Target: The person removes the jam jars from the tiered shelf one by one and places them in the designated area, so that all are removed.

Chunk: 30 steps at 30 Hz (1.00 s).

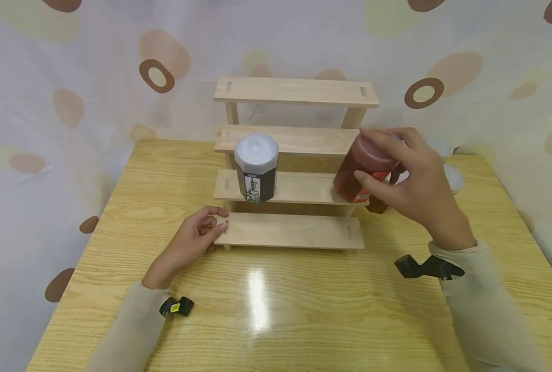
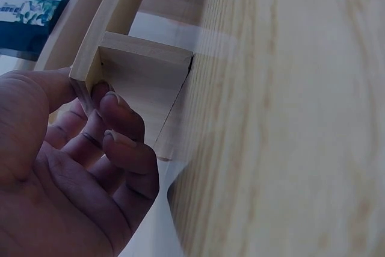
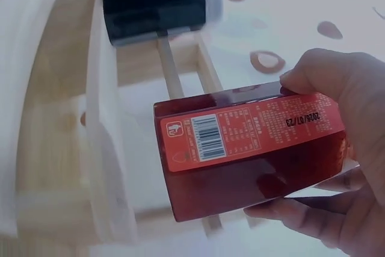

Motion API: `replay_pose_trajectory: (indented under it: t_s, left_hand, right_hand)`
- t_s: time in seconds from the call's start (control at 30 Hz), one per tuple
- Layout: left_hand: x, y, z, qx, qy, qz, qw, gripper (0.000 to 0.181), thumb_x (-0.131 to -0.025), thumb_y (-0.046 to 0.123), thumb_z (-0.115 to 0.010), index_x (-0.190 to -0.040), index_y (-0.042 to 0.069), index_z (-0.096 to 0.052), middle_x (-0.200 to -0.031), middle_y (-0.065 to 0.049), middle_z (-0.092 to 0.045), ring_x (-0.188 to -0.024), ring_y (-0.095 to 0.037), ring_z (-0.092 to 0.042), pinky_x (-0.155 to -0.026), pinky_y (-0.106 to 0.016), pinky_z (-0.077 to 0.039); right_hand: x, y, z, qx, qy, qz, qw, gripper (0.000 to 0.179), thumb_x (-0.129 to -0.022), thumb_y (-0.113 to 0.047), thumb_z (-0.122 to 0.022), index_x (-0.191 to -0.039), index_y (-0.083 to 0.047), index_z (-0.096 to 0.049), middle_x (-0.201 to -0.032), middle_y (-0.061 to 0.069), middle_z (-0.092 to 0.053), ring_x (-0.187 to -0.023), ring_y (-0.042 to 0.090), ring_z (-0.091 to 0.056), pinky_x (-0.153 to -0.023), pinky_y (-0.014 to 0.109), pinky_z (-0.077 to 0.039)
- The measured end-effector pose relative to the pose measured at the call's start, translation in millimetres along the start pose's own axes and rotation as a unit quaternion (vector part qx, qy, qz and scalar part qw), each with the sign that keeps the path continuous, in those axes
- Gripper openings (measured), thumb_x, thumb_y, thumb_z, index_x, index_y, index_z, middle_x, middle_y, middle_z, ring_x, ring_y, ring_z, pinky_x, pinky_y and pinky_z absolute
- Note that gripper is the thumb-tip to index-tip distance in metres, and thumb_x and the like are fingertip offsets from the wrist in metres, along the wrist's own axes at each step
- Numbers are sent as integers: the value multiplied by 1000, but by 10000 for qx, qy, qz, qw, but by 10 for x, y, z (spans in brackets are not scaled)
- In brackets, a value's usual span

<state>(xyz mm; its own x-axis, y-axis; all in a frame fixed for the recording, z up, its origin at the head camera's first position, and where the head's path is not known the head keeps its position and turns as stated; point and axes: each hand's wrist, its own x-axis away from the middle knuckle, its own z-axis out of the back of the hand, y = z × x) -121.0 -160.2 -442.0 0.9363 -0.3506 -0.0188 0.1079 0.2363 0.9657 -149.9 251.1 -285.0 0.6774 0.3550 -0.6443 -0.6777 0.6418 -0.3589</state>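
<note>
My left hand (image 1: 193, 235) pinches the left end of the lowest board of a stepped wooden shelf rack (image 1: 294, 231), thumb on top and fingers curled beneath, as the left wrist view shows. A dark red faceted jar (image 3: 240, 154) with a red barcode label is gripped near its top by my right hand (image 1: 415, 181). This jar is tilted, its base over the right end of the second board from the bottom. On that board's left part stands a dark faceted jar (image 1: 256, 170) with a white lid and a black-and-white label.
Behind my right hand, beside the rack, are more jars, with white lids (image 1: 453, 178) partly showing and a brown-red lower part (image 1: 377, 204). The rack stands on a wood-grain table (image 1: 322, 310). A patterned cloth (image 1: 294, 36) hangs behind it.
</note>
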Motion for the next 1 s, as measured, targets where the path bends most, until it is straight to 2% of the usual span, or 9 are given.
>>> replay_pose_trajectory:
  t_s: [0.27, 0.4, 0.53, 0.73, 1.0]
  left_hand:
    - [-8, 9, 10, -25, -28, -11, 10000, 25, -106, 10, -61, -128, -1, -58, -75, -10, -52, -54, -13, -47, -50, -24, -42]
    - [-8, 2, 7, -30, -32, -32, 10000, 24, -106, 9, -61, -128, -1, -58, -74, -10, -52, -53, -12, -46, -49, -24, -41]
    - [-11, -3, -7, -6, -65, -72, 10000, 25, -106, 9, -61, -128, -1, -58, -74, -10, -53, -53, -12, -46, -49, -23, -41]
    - [-16, 3, -14, -17, -39, -80, 10000, 24, -105, 8, -61, -128, -1, -58, -74, -10, -53, -53, -12, -47, -49, -23, -42]
    - [-13, 10, -18, -5, -64, -65, 10000, 24, -106, 7, -61, -128, -2, -58, -74, -9, -53, -53, -11, -47, -49, -23, -42]
  right_hand:
    - [132, 121, 319, 22, 53, -290, 9996, 67, -71, 5, -88, -134, -11, -70, -125, 15, -63, -107, 5, -57, -70, 9, -45]
    - [225, 191, 430, -188, 139, -539, 9983, 69, -68, 14, -86, -131, -7, -71, -127, 3, -62, -113, 6, -58, -76, 7, -47]
    - [343, 257, 543, -259, 307, -873, 9954, 68, -68, 19, -84, -131, -4, -70, -126, -10, -59, -110, 6, -59, -73, 4, -48]
    - [520, 340, 701, -289, 311, -1219, 9916, 69, -70, 22, -82, -133, -3, -68, -126, -12, -59, -108, 4, -59, -72, 4, -48]
    - [785, 452, 847, 70, 55, -1329, 9911, 78, -66, 27, -82, -136, -1, -66, -126, -18, -57, -111, 0, -55, -71, 3, -47]
